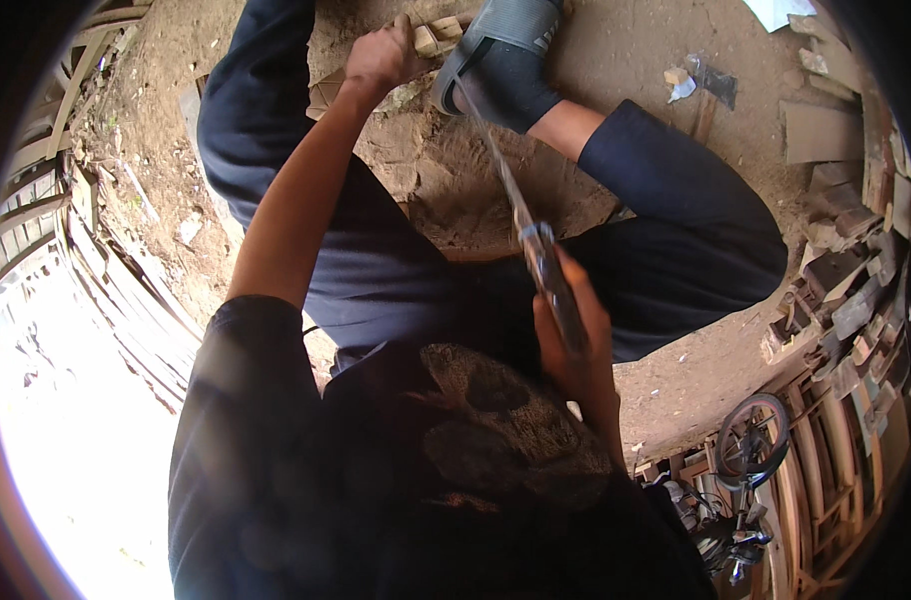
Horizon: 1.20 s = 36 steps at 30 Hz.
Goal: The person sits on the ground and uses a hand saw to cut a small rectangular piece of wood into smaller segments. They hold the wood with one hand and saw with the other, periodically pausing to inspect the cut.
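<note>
Now the right hand (pixel 592 350) grips a long blade (pixel 507 180), the left hand (pixel 383 56) clutches wood (pixel 438 38); should that wood shift, the blade could nick the sandalled foot (pixel 508 84).

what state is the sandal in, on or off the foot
On: the sandal wraps over the dark-socked foot.

The blade (pixel 511 185) slants from the right fingers (pixel 584 290) toward the sandaled foot (pixel 511 85), splitting the dirt (pixel 431 175) between the bent legs (pixel 696 200); a hand could pass on either side. The foot and wood (pixel 438 37) crowd the left fingers (pixel 405 34). Rightward, open dirt reaches plastic scraps (pixel 716 82); beyond, a woodpile (pixel 856 270) blocks the way.
</note>
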Tool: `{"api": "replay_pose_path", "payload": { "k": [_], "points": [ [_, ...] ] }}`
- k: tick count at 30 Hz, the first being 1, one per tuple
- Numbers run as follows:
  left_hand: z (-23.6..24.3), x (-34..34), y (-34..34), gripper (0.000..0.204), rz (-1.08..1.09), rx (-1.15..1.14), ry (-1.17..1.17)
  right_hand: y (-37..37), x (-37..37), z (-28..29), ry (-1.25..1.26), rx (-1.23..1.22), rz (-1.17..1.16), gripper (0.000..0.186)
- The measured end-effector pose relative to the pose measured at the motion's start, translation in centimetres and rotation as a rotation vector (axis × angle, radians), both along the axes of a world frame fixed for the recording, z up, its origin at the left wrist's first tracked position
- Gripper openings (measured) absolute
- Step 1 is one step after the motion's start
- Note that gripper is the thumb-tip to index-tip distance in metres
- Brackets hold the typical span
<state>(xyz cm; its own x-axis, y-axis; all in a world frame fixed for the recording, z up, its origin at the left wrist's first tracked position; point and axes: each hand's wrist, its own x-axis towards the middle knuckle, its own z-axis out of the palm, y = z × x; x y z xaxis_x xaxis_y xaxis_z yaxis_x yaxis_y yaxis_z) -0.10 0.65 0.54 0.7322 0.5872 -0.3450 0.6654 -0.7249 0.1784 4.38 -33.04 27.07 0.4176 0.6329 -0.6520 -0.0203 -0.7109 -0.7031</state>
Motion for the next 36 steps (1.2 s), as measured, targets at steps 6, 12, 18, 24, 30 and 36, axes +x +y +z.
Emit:
{"api": "replay_pose_path", "payload": {
  "k": [6, 12, 18, 24, 30, 36],
  "points": [
    [0.1, -0.5, -0.4, 0.074, -0.03, 0.086, -0.025, -2.1, -0.4, 2.5, -0.192, 0.149, 0.149, 0.049],
    [0.8, 0.2, 0.3, 0.07, 0.01, 0.031, -0.027, 0.2, -0.1, 1.4, -0.097, 0.047, 0.098, 0.049],
    [0.6, -0.1, -0.8, 0.067, 0.012, -0.008, -0.051, -0.1, 0.3, 3.7, -0.146, 0.059, 0.104, 0.05],
    [-0.8, -1.0, -1.1, 0.07, -0.013, 0.078, -0.152, 0.2, 0.8, 7.0, -0.107, -0.044, 0.122, 0.051],
    [-0.2, -0.5, -1.1, 0.069, -0.03, 0.095, -0.06, 3.1, 0.8, 4.7, -0.027, -0.034, 0.068, 0.047],
    [-0.5, -0.6, -0.7, 0.072, -0.032, 0.046, -0.048, 0.0, 0.2, 4.5, -0.179, 0.09, 0.092, 0.046]
  ]
}}
